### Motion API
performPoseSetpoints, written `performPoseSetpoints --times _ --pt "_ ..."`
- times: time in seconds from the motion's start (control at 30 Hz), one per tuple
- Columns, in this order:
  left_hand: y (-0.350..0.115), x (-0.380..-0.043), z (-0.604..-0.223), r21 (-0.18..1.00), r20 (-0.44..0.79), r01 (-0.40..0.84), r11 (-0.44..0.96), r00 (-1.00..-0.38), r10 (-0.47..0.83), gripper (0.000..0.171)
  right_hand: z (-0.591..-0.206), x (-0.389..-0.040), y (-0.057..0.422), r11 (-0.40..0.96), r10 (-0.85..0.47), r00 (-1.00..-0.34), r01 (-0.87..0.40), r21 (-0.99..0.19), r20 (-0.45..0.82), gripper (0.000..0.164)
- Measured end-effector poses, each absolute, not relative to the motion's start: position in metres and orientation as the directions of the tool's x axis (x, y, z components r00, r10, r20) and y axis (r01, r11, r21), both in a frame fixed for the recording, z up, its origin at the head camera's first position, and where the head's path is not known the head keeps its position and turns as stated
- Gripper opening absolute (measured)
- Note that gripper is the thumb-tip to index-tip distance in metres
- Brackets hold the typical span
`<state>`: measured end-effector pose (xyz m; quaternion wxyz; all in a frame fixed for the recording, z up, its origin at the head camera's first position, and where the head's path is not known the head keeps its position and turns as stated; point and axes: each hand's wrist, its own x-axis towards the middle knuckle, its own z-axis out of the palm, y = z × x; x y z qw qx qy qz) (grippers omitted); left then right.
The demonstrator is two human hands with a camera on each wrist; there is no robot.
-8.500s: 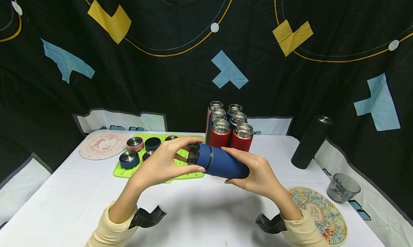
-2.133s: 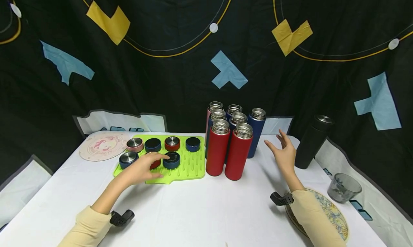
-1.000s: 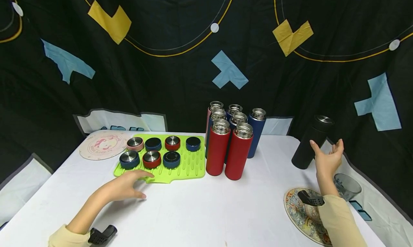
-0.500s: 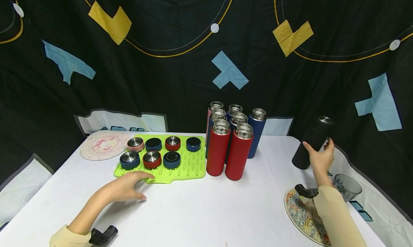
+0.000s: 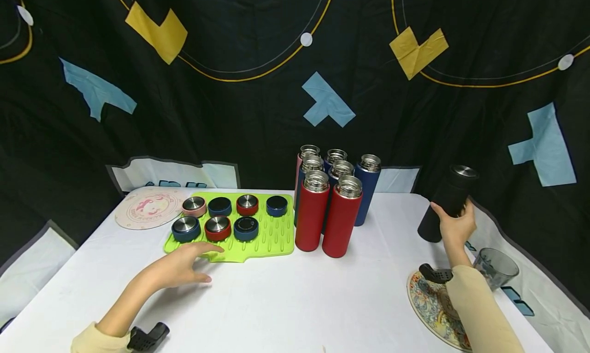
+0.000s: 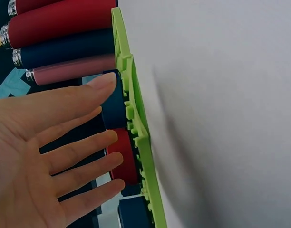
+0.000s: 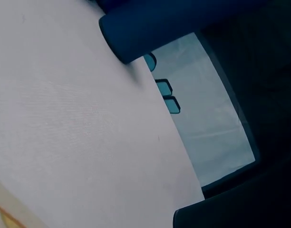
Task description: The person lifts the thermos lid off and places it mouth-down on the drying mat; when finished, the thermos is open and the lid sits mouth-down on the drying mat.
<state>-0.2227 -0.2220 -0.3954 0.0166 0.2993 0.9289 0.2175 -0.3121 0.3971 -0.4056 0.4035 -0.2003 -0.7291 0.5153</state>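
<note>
At the right of the head view, my right hand [image 5: 456,230] is around the middle of a black thermos bottle [image 5: 433,221], thumb on its left side and fingers on its right. The bottle stands upright with its lid on; its lower part [image 7: 240,209] shows in the right wrist view. My left hand [image 5: 177,268] hovers with spread, relaxed fingers at the front edge of a green drying mat [image 5: 276,245], holding nothing. Several bottle lids sit on the mat, including a red lid [image 5: 217,229] and a dark blue lid [image 5: 246,229] near that hand.
Several lidless thermos bottles stand grouped mid-table, with a red bottle [image 5: 342,220] in front and a blue bottle [image 5: 366,189] at the right. A glass cup [image 5: 497,266] and a patterned round mat [image 5: 424,307] lie near my right arm. A pink round mat [image 5: 149,209] lies back left.
A dark blue lid and blue bottle, earlier held together, now sit apart on mat and table. My left hand drew back from the lids; my right hand moved right to the black bottle.
</note>
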Motion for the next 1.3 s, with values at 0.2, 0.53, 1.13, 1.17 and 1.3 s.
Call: performPoseSetpoints --times 0.2,0.53,1.13,1.17,1.3 --pt "-0.215 -0.220 -0.390 0.404 0.175 0.591 0.698 -0.799 0.575 0.057 -0.402 -0.304 0.390 0.411 0.701 -0.585 -0.136 -0.901 0.408 0.079" --pt "-0.195 -0.215 -0.373 0.411 0.321 0.623 0.665 -0.782 0.534 0.056 -0.379 -0.278 0.374 0.513 0.614 -0.626 -0.147 -0.846 0.481 0.081" --pt "-0.158 -0.205 -0.346 0.443 0.493 0.687 0.576 -0.723 0.483 0.064 -0.336 -0.208 0.326 0.606 0.403 -0.780 -0.165 -0.778 0.479 0.074" --pt "-0.155 -0.204 -0.344 0.443 0.508 0.695 0.566 -0.715 0.481 0.065 -0.335 -0.206 0.322 0.603 0.382 -0.785 -0.188 -0.775 0.488 0.073" --pt "-0.145 -0.203 -0.338 0.440 0.544 0.721 0.536 -0.688 0.479 0.067 -0.332 -0.196 0.305 0.600 0.288 -0.798 -0.280 -0.749 0.529 0.071"
